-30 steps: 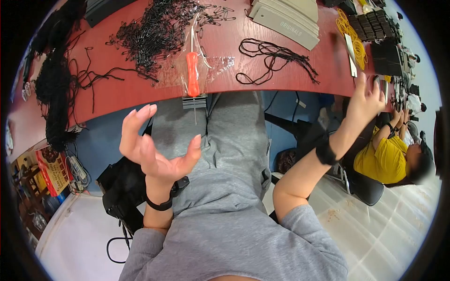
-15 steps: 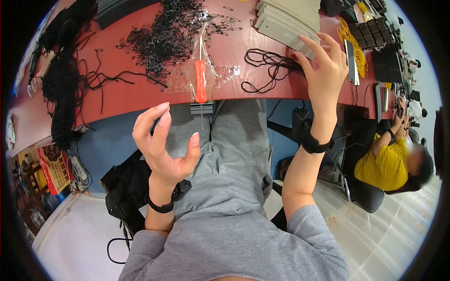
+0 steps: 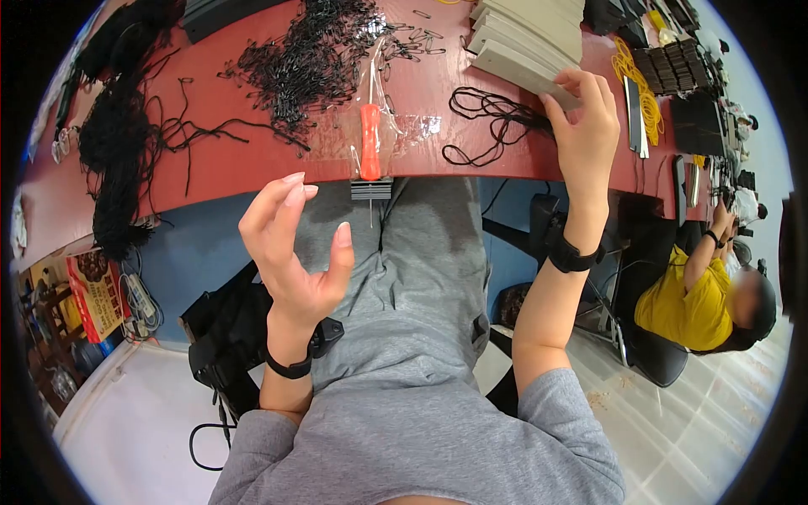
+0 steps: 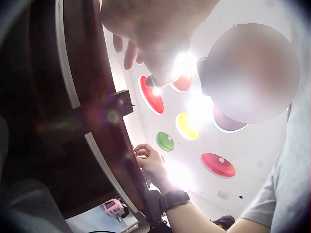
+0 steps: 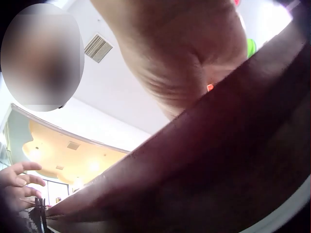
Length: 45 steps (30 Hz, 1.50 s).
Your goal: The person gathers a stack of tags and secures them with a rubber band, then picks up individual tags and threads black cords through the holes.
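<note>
In the head view the right hand [image 3: 589, 126] is at the stack of grey cards [image 3: 534, 42], thumb and fingertips pinching the right end of the front card [image 3: 513, 71]. A looped black cord [image 3: 484, 105] lies just left of that hand. The left hand [image 3: 295, 252] hovers over the lap, fingers bent and apart from the thumb, holding nothing. Beyond it, an orange-handled tool [image 3: 370, 143] lies on clear plastic at the table edge, with small dark plates [image 3: 371, 189] below its handle. The left wrist view shows the right hand [image 4: 151, 162] at the table edge.
A pile of black safety pins [image 3: 311, 67] covers the red table's [image 3: 219, 172] upper middle. Black cord bundles [image 3: 114, 168] hang at left. Yellow cord [image 3: 640, 93] and dark stacks [image 3: 673, 67] lie at right, near a person in yellow [image 3: 694, 290].
The right hand has come in from the right to the grey cards and closed on the front one, whose end has shifted. The left hand stays over the lap, its fingers slightly moved.
</note>
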{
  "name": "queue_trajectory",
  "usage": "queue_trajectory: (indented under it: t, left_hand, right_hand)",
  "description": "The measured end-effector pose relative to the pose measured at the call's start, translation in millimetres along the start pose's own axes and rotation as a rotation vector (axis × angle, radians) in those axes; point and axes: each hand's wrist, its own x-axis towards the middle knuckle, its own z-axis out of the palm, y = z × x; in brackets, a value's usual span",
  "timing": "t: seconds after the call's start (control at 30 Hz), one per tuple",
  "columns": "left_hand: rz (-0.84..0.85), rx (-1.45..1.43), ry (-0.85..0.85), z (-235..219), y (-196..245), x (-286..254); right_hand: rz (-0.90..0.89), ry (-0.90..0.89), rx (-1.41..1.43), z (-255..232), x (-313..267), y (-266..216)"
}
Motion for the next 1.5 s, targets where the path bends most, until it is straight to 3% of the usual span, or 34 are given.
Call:
queue_trajectory:
  t: [0.2, 0.3, 0.33, 0.4, 0.47, 0.53, 0.6, 0.67, 0.73, 0.8, 0.9, 0.97, 1.07, 1.17, 1.23, 1.33, 1.4, 1.5]
  left_hand:
    - [-0.02, -0.025, 0.013, 0.1, -3.4, -0.1]
    - [-0.053, -0.021, 0.013, -2.1, -2.9, -2.6]
    - [-0.103, -0.143, -0.007, -3.5, -3.3, -5.9]
    - [-0.154, -0.261, -0.032, -6.5, -2.7, -5.6]
    - [-0.207, -0.343, -0.167, -8.6, 0.8, 2.3]
    - [-0.228, -0.399, -0.156, -4.3, 6.1, 3.8]
    - [-0.21, -0.296, -0.175, -3.3, 7.2, -5.5]
    - [-0.284, -0.299, -0.2, -2.4, 8.1, -7.4]
    - [-0.519, -0.473, -0.145, 2.5, 8.7, -11.7]
    - [-0.576, -0.546, -0.092, 4.7, 12.0, -11.5]
    - [-0.515, -0.509, -0.06, 4.7, 12.3, -4.5]
    - [-0.349, -0.363, -0.108, 3.4, 9.6, -1.5]
    - [-0.244, -0.225, -0.112, -0.1, 11.2, 0.9]
    - [-0.204, -0.166, -0.145, -6.2, 10.8, 3.1]
    - [-0.174, -0.112, -0.155, -7.7, 13.1, 4.6]
    - [-0.106, -0.009, -0.204, -10.2, 19.7, 5.7]
    - [-0.063, 0.038, -0.242, -9.8, 20.6, 6.7]
    - [-0.083, -0.021, -0.256, -8.4, 19.1, 9.6]
  right_hand:
    - [0.054, 0.036, 0.213, -7.8, 3.6, -6.3]
    - [0.352, 0.038, 0.549, -33.5, -6.7, -37.5]
    - [0.476, 0.028, 0.718, -39.4, -12.1, -48.6]
    - [0.342, -0.193, 0.893, -44.0, -25.7, -65.1]
    - [0.139, -0.561, 0.917, -38.0, -40.7, -67.9]
    - [0.14, -0.743, 0.9, -27.0, -53.9, -77.6]
    - [0.217, -0.774, 0.888, -13.6, -63.5, -83.0]
    - [0.269, -0.76, 0.892, -5.8, -73.2, -83.1]
    - [0.302, -0.768, 0.841, -0.8, -78.4, -79.3]
    - [0.33, -0.743, 0.876, 1.3, -82.3, -76.9]
    - [0.338, -0.72, 0.892, 6.2, -86.5, -74.8]
    - [0.322, -0.721, 0.87, 7.9, -87.3, -77.6]
    - [0.314, -0.737, 0.805, 9.9, -88.1, -84.0]
    - [0.2, -0.72, 0.81, 8.0, -86.3, -89.9]
    - [0.198, -0.587, 0.698, 0.0, -83.3, -93.1]
    - [0.119, -0.131, 0.492, -5.3, -79.9, -84.7]
    - [0.239, 0.033, 0.308, -8.0, -72.2, -90.7]
    - [0.126, -0.031, 0.157, -1.3, -68.6, -75.9]
